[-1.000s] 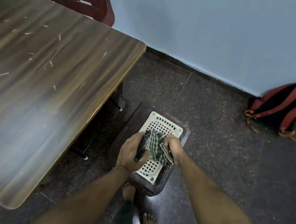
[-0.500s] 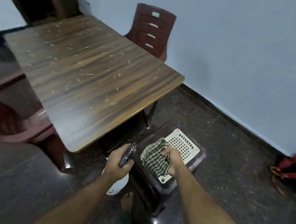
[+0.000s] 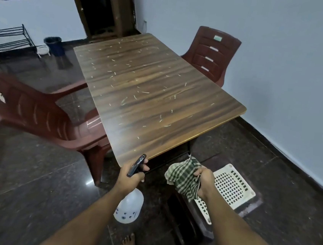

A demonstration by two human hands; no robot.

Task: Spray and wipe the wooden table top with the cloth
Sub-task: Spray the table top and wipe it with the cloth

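Wooden surface [image 3: 155, 93] littered with pale scraps, maroon chairs at left [image 3: 37, 115] and far right [image 3: 211, 53]; left hand [image 3: 132, 176] wrapped around spray bottle [image 3: 130, 205] neck just off near corner, right hand [image 3: 203, 181] clutching checked cloth [image 3: 183, 176] above slatted stool [image 3: 231, 184].

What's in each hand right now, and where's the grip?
Left hand holds the spray bottle by its dark trigger head. Right hand grips the bunched checked cloth at one edge.
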